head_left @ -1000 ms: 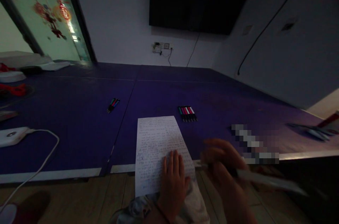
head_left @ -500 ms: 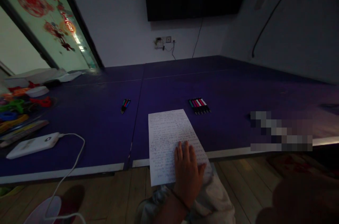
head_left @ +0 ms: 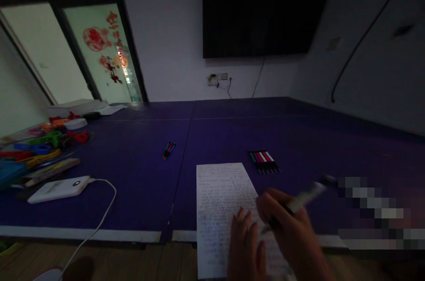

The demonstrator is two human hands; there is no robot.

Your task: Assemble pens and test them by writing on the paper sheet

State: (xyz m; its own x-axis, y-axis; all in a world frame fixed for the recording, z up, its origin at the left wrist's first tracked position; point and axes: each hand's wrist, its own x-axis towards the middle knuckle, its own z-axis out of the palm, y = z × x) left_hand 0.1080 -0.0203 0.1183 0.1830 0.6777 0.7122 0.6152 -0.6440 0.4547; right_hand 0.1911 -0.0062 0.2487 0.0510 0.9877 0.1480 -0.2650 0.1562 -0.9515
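Right hand [head_left: 288, 224] has swung over flat, handwritten paper [head_left: 215, 210], gripping slender pen [head_left: 306, 198].

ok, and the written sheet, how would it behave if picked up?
The sheet is probably light and floppy: it looks like one thin page. Its near end may sag, since it extends past the table edge. Lifted now, it could crease or drag, as the left hand lies on it.

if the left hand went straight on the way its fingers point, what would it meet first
More of the written sheet, which the left hand lies over. Past the sheet's far edge, the row of pens may be nearest its line, though depth and exact aim are unclear.
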